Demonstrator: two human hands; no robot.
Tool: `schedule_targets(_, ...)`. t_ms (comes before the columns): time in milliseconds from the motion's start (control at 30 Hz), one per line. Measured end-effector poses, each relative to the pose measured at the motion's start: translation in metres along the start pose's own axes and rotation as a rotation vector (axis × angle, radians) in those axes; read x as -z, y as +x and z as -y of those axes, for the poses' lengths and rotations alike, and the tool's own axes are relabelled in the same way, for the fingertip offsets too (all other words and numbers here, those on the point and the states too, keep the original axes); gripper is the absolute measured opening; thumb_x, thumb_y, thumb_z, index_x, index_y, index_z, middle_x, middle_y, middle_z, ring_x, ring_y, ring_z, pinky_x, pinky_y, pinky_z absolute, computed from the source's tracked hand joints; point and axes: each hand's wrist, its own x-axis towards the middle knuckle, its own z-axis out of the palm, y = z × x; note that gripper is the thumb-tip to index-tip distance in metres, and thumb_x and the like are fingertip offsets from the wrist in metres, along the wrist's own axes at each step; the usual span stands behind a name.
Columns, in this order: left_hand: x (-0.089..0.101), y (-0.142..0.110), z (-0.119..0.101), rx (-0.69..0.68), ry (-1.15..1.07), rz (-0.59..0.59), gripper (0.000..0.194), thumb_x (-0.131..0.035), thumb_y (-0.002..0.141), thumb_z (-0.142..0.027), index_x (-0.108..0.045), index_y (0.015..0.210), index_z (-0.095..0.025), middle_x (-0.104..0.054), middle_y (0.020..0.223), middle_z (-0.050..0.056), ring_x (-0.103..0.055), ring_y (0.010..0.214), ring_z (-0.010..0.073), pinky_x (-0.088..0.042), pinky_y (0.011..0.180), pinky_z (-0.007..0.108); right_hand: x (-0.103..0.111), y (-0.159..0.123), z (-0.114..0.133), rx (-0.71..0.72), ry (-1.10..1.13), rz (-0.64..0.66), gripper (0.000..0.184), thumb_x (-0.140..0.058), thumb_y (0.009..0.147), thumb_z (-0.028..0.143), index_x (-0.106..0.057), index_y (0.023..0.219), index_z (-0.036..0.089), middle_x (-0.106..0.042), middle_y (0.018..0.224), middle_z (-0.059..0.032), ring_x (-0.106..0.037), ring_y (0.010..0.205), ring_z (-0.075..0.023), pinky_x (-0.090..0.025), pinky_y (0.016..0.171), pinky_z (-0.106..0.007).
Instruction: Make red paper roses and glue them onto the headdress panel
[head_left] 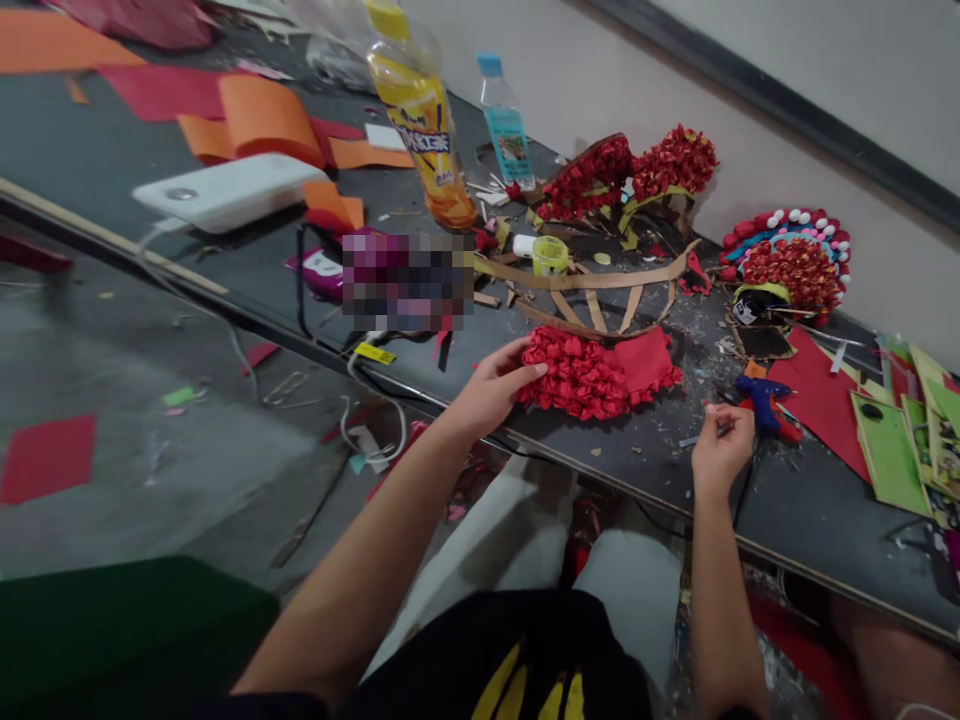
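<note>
My left hand [499,390] grips the left end of a piece covered in crumpled red paper flowers [574,375], thumb on top and the other fingers partly hidden behind it. The piece lies near the table's front edge, with a flat red paper patch [645,360] at its right end. My right hand [722,450] is closed in a pinch above the table edge; what it pinches is too small to name. A short greyish strip [690,441] shows beside its fingertips. Just right of that hand lies a blue glue gun [761,400].
Behind the red piece lies a curved cardboard frame [600,295]. Farther back stand a yellow-labelled drink bottle [424,130], a water bottle [508,130] and red decorated headpieces [675,160]. A white power bank [232,190] sits left; red paper [817,400] and green cards [889,450] lie right.
</note>
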Motion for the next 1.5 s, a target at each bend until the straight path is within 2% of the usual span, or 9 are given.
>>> schedule_targets(133,0.000,0.001,0.000,-0.009,0.027,-0.007,0.055,-0.084,0.044,-0.027,-0.065,0.094,-0.019,-0.070,0.078,0.000,-0.067,0.075,0.0190,-0.055,0.072,0.028,0.002,-0.002,0.001,-0.066,-0.036,0.035,0.013,-0.050,0.081,0.030,-0.046,0.072,0.021,-0.052,0.072,-0.0003,-0.050,0.067,-0.0142,-0.041,0.067,-0.027)
schedule_targets(300,0.001,0.001,0.000,0.001,0.014,-0.002,0.055,-0.083,0.045,-0.025,-0.065,0.096,-0.018,-0.070,0.081,0.001,-0.067,0.077,0.0194,-0.055,0.074,0.028,0.003,0.000,0.003,-0.099,-0.058,0.009,0.014,-0.051,0.081,0.031,-0.048,0.072,0.020,-0.049,0.068,0.0013,-0.045,0.062,-0.0127,-0.040,0.063,-0.025)
schedule_targets(433,0.001,0.001,-0.002,0.021,-0.003,0.003,0.055,-0.082,0.045,-0.021,-0.065,0.096,-0.019,-0.070,0.080,0.000,-0.067,0.074,0.0178,-0.054,0.072,0.027,0.002,0.001,0.007,-0.067,0.008,0.018,0.018,-0.053,0.082,0.034,-0.050,0.072,0.019,-0.050,0.070,0.0005,-0.049,0.065,-0.0131,-0.043,0.065,-0.026)
schedule_targets(567,0.001,0.001,-0.001,-0.001,0.013,0.013,0.053,-0.082,0.047,-0.023,-0.065,0.097,-0.019,-0.070,0.082,0.002,-0.067,0.075,0.0189,-0.055,0.073,0.029,0.001,0.001,0.007,-0.047,0.052,0.051,0.016,-0.053,0.081,0.033,-0.052,0.074,0.019,-0.053,0.075,-0.0013,-0.052,0.070,-0.0140,-0.044,0.067,-0.027)
schedule_targets(1000,-0.002,-0.001,-0.004,0.027,-0.055,0.007,0.053,-0.083,0.043,-0.017,-0.065,0.092,-0.019,-0.070,0.078,-0.002,-0.066,0.071,0.0141,-0.054,0.070,0.023,0.000,-0.002,0.002,-0.092,0.141,0.124,0.012,-0.051,0.080,0.029,-0.055,0.079,0.018,-0.055,0.081,-0.0031,-0.055,0.077,-0.0154,-0.045,0.073,-0.030)
schedule_targets(1167,-0.001,-0.001,-0.003,0.033,-0.076,-0.038,0.051,-0.084,0.042,-0.018,-0.064,0.090,-0.018,-0.068,0.072,-0.004,-0.065,0.066,0.0125,-0.053,0.066,0.021,0.001,-0.004,-0.001,-0.110,0.149,0.144,0.012,-0.049,0.081,0.028,-0.054,0.084,0.018,-0.054,0.085,-0.0037,-0.053,0.080,-0.0159,-0.044,0.074,-0.030)
schedule_targets(1367,0.000,-0.002,-0.003,0.007,0.001,-0.006,0.051,-0.085,0.044,-0.025,-0.065,0.090,-0.019,-0.070,0.078,0.000,-0.067,0.074,0.0190,-0.055,0.070,0.028,0.001,-0.006,-0.006,-0.123,0.102,0.128,0.020,-0.040,0.083,0.029,-0.052,0.096,0.020,-0.048,0.086,-0.0022,-0.049,0.078,-0.0155,-0.042,0.073,-0.030)
schedule_targets(1500,0.002,-0.002,-0.003,-0.006,0.000,0.009,0.052,-0.086,0.044,-0.030,-0.065,0.091,-0.019,-0.071,0.082,0.001,-0.068,0.075,0.0211,-0.056,0.068,0.029,0.001,-0.006,0.001,-0.111,0.131,0.072,0.023,-0.038,0.084,0.029,-0.046,0.104,0.022,-0.043,0.083,0.0000,-0.046,0.072,-0.0135,-0.041,0.069,-0.027)
